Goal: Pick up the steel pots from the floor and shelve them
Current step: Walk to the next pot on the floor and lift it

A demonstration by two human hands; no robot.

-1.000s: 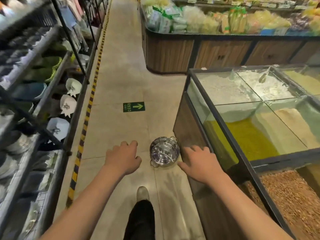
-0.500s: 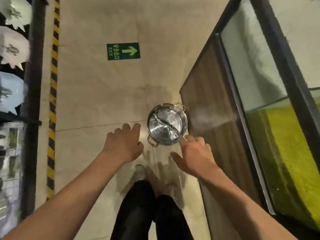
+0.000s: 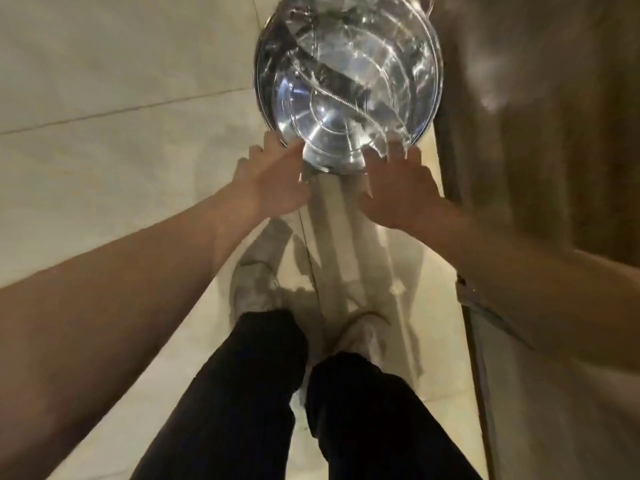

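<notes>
A shiny steel pot (image 3: 346, 71) with a curved divider inside stands on the tiled floor at the top of the head view, close against a wooden counter side. My left hand (image 3: 273, 181) reaches its near left rim, fingers spread and touching the edge. My right hand (image 3: 401, 188) reaches the near right rim, fingertips resting on the edge. Neither hand has closed around the pot. One small handle shows at the pot's far right; the near handle is hidden between my hands.
The brown wooden side of a display counter (image 3: 540, 105) runs down the right edge. Beige floor tiles (image 3: 121, 81) stretch to the left. My legs in black trousers (image 3: 263, 393) and light shoes (image 3: 252, 285) stand just behind the pot.
I have bent down much closer, so the pot now looks large. Both hands moved forward from beside the pot onto its near rim.
</notes>
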